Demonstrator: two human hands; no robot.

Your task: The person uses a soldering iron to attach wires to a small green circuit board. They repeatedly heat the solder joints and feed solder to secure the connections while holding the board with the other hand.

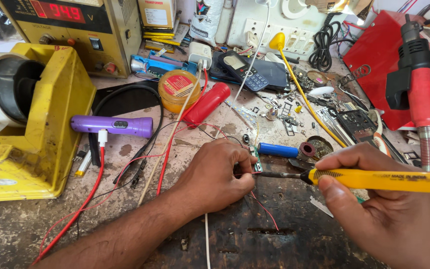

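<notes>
Sitting at the far left of the worn workbench (255,244), a yellow tape dispenser (51,124) holds a white roll, with a yellow power supply (75,30) behind it. Just to its right lie a purple torch (113,124), a round amber tin (177,89) and a red cylinder (207,102), with red wires (93,192) trailing across the bench. Near the middle, the left hand (215,177) is closed, its fingers pinching a small green circuit board (258,163) against the bench. A blue cylindrical cell (278,150) lies just behind the board. The metal tip of a yellow soldering iron (374,179) meets the board at the left fingertips. The right hand (369,199) grips the iron's handle firmly. Farther right stands a red hot-air gun (421,94).
</notes>
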